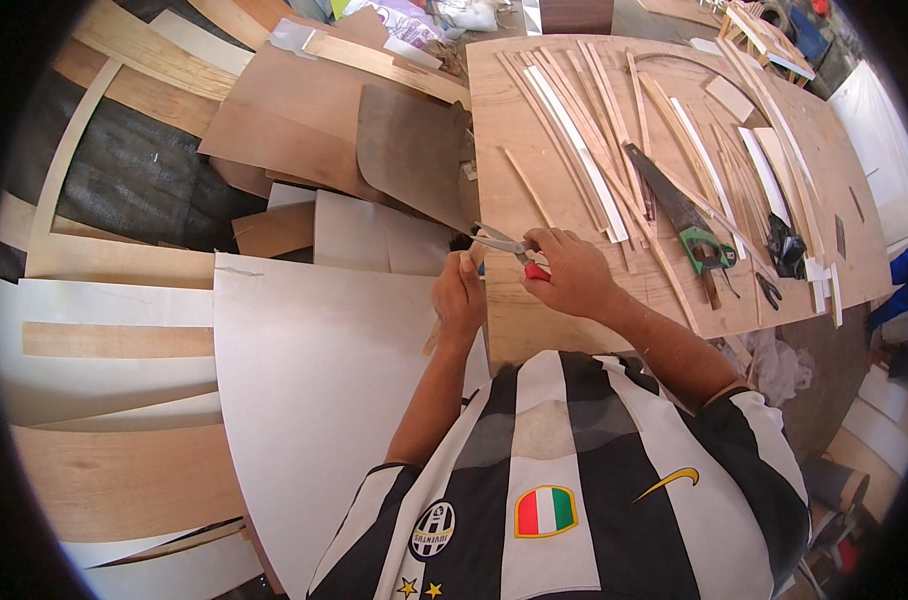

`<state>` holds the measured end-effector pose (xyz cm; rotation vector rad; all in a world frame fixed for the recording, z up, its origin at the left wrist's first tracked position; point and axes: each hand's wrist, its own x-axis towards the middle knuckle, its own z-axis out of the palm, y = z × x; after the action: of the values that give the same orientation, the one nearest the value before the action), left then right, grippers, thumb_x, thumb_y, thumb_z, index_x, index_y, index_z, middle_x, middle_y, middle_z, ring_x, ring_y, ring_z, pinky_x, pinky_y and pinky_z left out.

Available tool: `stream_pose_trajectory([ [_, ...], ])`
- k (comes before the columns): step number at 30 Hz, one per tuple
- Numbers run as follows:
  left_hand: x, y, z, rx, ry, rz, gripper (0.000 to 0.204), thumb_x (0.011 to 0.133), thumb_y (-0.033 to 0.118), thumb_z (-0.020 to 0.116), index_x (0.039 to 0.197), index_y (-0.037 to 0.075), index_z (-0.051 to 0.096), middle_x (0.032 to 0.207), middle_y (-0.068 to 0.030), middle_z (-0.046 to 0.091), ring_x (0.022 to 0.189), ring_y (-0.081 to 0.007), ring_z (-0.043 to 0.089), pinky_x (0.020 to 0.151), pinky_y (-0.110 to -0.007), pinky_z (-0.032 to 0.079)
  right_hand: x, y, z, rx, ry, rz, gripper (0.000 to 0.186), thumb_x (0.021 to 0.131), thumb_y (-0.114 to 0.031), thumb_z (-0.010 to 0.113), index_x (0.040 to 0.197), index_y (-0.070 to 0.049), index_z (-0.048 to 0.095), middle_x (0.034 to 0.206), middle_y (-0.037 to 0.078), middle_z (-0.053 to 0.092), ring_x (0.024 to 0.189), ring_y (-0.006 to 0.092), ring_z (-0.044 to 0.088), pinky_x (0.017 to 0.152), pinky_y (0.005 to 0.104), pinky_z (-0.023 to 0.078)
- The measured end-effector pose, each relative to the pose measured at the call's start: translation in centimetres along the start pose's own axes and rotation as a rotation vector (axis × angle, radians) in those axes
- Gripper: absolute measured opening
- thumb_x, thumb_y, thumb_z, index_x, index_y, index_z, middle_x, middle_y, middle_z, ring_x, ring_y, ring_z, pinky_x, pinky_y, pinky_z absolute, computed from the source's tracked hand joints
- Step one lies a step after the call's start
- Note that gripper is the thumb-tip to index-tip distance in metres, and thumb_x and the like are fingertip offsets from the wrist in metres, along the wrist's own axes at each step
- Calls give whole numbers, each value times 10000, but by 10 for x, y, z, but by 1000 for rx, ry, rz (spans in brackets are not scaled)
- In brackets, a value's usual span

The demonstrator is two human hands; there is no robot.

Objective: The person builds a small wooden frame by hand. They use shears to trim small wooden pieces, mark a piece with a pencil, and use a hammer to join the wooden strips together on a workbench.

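Note:
My left hand (458,297) is closed around a thin light wooden strip (476,252), whose lower end shows below the fist. In my right hand (572,268) is a pair of scissors (499,240) with red handles. The blades point left and lie across the upper end of the strip, just above my left thumb; whether they touch it I cannot tell. Both hands are over the near left edge of the plywood table (534,325). Part of the scissors' handle is hidden by my right fingers.
Several wooden strips (594,160) lie on the table. A green-handled handsaw (664,190), pliers (769,291) and a black plastic bag (786,250) are to the right. A large white sheet (324,390) and stacked boards (124,470) fill the left, with a brown panel (404,150) beyond.

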<state>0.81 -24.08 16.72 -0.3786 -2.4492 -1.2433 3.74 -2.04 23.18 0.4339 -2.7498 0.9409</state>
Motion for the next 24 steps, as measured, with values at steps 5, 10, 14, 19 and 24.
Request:
stream_pose_trajectory([
  [5, -3, 3, 2, -47, 5, -44, 442, 1125, 377, 361, 915, 43, 560, 698, -200, 577, 645, -450, 592, 578, -510, 431, -6, -4, -2, 6, 11, 9, 472, 832, -277, 773, 1218, -79, 589, 1053, 119, 690, 982, 342, 677, 798, 464, 539],
  [10, -5, 6, 5, -48, -12, -34, 475, 1135, 393, 333, 918, 26, 543, 685, -165, 589, 620, -367, 608, 571, -464, 434, -11, -2, -5, 1, 19, 16, 400, 830, -289, 743, 1144, -91, 592, 981, 151, 681, 901, 383, 681, 744, 500, 538],
  [14, -7, 10, 5, -21, -37, -31, 477, 1135, 392, 338, 908, 24, 540, 688, -168, 591, 625, -377, 609, 577, -474, 438, -15, -1, -7, -51, -23, 33, 374, 844, -303, 733, 1121, -91, 598, 948, 150, 681, 856, 385, 689, 713, 507, 538],
  [19, -10, 7, 5, 24, -51, -19, 455, 1131, 381, 347, 897, 40, 536, 703, -189, 585, 649, -433, 595, 583, -511, 429, -18, 1, -10, -119, -36, 24, 332, 863, -314, 713, 1089, -90, 618, 906, 148, 682, 807, 376, 702, 671, 504, 545],
  [24, -11, 6, 4, 27, -77, -39, 425, 1127, 365, 350, 890, 61, 528, 723, -211, 579, 679, -484, 581, 588, -543, 420, -19, 4, -6, -128, -56, 50, 331, 867, -312, 707, 1093, -85, 624, 881, 156, 691, 794, 382, 707, 659, 512, 548],
])
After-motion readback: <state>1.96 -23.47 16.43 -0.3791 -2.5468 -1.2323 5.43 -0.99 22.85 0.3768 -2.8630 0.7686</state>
